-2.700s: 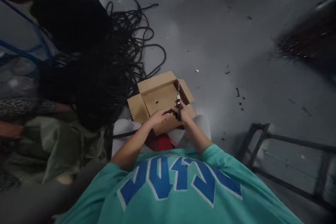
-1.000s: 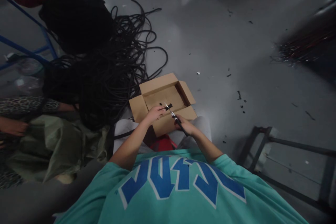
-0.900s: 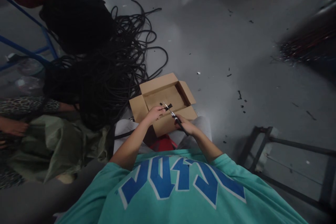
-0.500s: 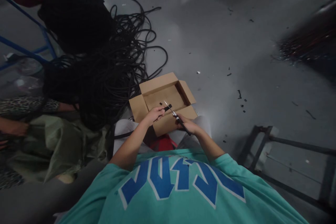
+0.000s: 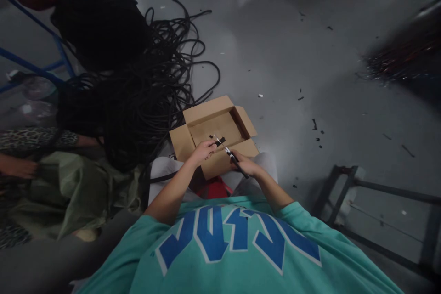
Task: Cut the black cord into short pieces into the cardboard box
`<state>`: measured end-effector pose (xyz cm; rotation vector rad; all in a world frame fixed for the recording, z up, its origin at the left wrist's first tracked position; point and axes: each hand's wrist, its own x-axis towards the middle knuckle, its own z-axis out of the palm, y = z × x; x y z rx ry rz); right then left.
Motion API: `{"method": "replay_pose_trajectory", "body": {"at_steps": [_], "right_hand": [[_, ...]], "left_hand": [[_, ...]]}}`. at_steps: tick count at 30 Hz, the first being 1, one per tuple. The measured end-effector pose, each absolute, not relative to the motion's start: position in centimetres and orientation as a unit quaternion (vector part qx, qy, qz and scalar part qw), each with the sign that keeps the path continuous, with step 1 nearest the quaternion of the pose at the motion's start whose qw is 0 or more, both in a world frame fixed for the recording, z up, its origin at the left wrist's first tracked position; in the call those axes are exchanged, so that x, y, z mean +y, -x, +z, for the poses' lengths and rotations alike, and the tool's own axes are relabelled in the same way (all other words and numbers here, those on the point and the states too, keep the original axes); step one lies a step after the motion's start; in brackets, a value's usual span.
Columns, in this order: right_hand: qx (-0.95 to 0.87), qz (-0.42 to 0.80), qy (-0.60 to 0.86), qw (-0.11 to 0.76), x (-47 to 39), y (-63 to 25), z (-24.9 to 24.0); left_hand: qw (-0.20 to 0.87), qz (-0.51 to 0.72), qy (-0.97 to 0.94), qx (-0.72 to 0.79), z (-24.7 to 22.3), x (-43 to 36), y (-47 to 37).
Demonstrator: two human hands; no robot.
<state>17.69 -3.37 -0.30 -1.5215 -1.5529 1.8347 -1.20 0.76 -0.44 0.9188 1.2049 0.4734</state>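
Note:
Over an open cardboard box, my left hand pinches the end of a black strip, which sticks out past the fingertips. My right hand is closed around the dark handles of scissors. Their thin metal blades point up and left, close to the strip's end. Whether the blades touch the strip is too small to tell. A small black piece lies inside the box near my left fingers.
A big heap of black cord spreads on the floor at the left. Beside it sits another person with a hand on green cloth. A metal frame stands at right, and black scraps dot the floor.
The scissors have shifted slightly left in my right hand, and their blades have changed angle beside the strip. At the far left, the other person's hand has moved a little.

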Motion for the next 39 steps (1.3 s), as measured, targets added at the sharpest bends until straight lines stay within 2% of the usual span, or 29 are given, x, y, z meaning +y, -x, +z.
{"method": "replay_pose_trajectory", "body": {"at_steps": [8, 17, 39], "right_hand": [[-0.544, 0.633, 0.533, 0.138, -3.2, -17.5, -0.2], [-0.552, 0.608, 0.548, 0.158, -2.7, -17.6, -2.6], [-0.470, 0.640, 0.587, 0.155, -1.9, -18.7, -5.0]], "left_hand": [[0.700, 0.222, -0.405, 0.545, -0.1, 0.7, 0.8], [0.689, 0.175, -0.407, 0.574, -0.5, 1.5, 0.7], [0.666, 0.136, -0.421, 0.600, -4.3, 3.4, 0.5]]}}
